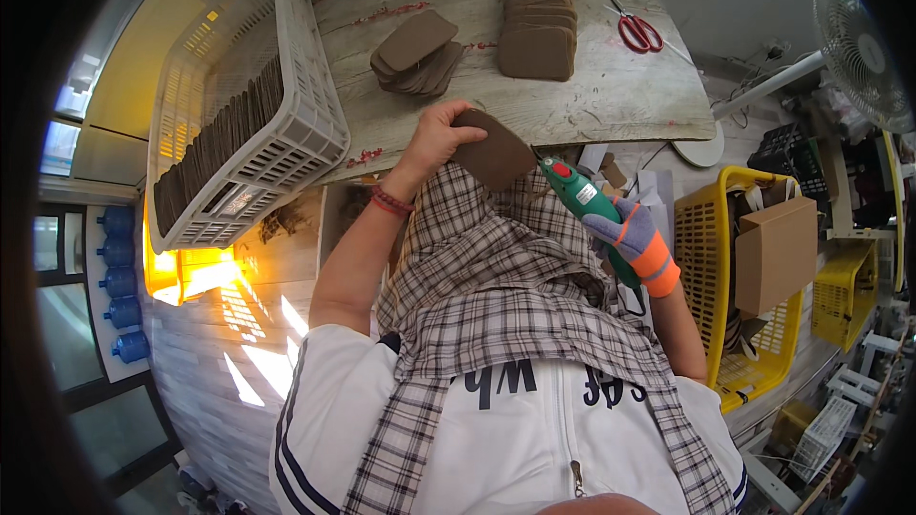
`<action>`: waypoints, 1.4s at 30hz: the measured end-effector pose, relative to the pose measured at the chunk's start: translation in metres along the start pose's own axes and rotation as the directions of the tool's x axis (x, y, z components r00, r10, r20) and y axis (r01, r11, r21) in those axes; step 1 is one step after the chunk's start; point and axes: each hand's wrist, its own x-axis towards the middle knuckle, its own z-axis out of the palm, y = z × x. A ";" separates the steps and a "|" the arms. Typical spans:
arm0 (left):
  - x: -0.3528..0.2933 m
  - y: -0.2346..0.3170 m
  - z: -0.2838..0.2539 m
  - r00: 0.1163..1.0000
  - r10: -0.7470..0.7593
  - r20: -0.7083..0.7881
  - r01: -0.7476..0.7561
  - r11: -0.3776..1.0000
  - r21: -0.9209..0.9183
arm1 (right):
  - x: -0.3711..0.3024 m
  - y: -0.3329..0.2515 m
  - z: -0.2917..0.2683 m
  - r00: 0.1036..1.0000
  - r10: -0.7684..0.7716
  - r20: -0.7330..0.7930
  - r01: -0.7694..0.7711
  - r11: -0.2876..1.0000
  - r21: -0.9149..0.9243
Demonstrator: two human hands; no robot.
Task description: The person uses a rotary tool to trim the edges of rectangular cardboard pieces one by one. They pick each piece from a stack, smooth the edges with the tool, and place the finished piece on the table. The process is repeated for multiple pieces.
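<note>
The left hand (431,138) holds a brown pad (492,150). The gloved right hand (632,240) grips a green glue gun (580,195). Brown pad stacks (537,27) sit on the wooden table (611,95).

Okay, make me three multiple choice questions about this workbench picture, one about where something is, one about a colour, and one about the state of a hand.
1. Where do the red-handled scissors lie?
A. In the white basket
B. On the wooden table, right of the neat brown stack
C. On the person's lap

2. What colour is the tool in the right hand?
A. Green
B. Blue
C. Black

3. What is the left hand doing?
A. Resting open on the table
B. Holding a brown pad
C. Reaching into the yellow basket

Answers:
1 B, they lie on the table beside the stack.
2 A, its body is green with a red button.
3 B, its fingers close around the pad's edge.
</note>
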 end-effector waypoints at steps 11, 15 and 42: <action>-0.001 -0.005 0.011 0.983 -0.100 0.156 0.086 0.992 0.097 | 0.008 0.001 0.006 1.000 0.011 0.000 -0.011 0.993 -0.119; -0.001 -0.005 0.017 0.966 -0.104 0.235 0.070 0.987 0.148 | 0.008 -0.005 0.010 0.999 0.028 0.016 -0.027 0.998 -0.052; 0.098 0.012 -0.090 0.569 0.573 -0.590 0.140 0.639 0.756 | 0.013 0.036 -0.009 0.980 -0.013 -0.196 0.069 0.957 0.280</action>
